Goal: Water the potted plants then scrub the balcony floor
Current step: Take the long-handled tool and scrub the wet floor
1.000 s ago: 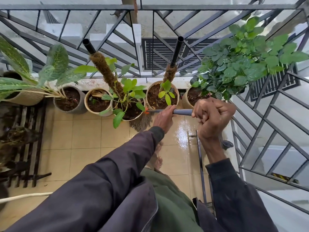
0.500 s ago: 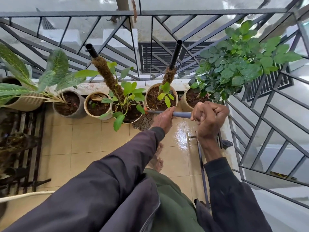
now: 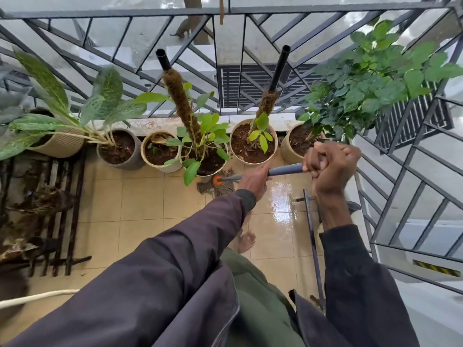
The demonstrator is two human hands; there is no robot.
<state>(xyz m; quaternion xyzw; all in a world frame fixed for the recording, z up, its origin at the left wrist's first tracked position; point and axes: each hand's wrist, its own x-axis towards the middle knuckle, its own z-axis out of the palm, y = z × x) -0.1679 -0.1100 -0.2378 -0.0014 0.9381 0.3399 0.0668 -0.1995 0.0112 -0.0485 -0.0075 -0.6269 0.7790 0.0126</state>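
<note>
Head view showed both hands, left hand [image 3: 253,181] and right hand [image 3: 330,169], clenched around a grey mop handle [image 3: 285,170]; its stringy brown mop head [image 3: 218,187] with an orange collar lay on wet, glossy beige tiles [image 3: 280,201].

The beige square-tiled balcony floor [image 3: 140,196] is dry on the left and wet and glossy on the right. Along its far edge stand a ribbed cream pot [image 3: 60,146], a grey pot [image 3: 125,156], and four cream pots. A grey string mop head [image 3: 220,189] lies near the middle pots. A black slatted rack [image 3: 62,216] sits left; a white hose [image 3: 37,298] crosses the near left.
</note>
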